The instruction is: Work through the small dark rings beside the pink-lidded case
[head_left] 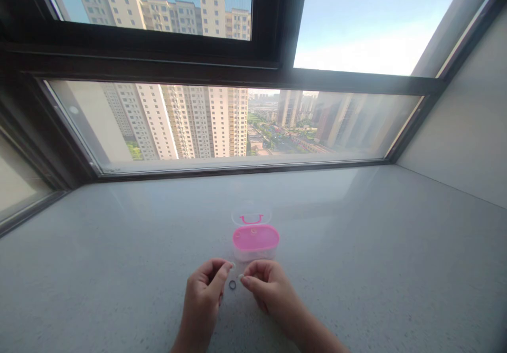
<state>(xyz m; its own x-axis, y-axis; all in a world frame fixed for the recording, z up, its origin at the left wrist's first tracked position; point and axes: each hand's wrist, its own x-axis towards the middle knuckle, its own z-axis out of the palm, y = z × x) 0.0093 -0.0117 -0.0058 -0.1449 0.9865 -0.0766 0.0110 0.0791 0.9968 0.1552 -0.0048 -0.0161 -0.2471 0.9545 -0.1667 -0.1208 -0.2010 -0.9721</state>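
My left hand (206,289) is closed in a pinch, thumb against index finger, with a small pale piece (233,265) at the fingertips. Facing it, my right hand (269,287) pinches another small whitish piece (241,277). Both pieces are too small to tell their kind. Below and between the fingertips, a dark ring (232,285) lies flat on the counter. Just beyond the hands stands an oval box (255,252) with a pink inner tray (249,241); a few small ring-like things rest on the tray. Its clear lid (235,216) with a pink handle (252,222) is tipped back behind.
A pale speckled sill counter (356,268) spreads around the hands. A dark window frame (237,172) bounds it at the back, with tall buildings outside. On the right rises a white wall (463,147).
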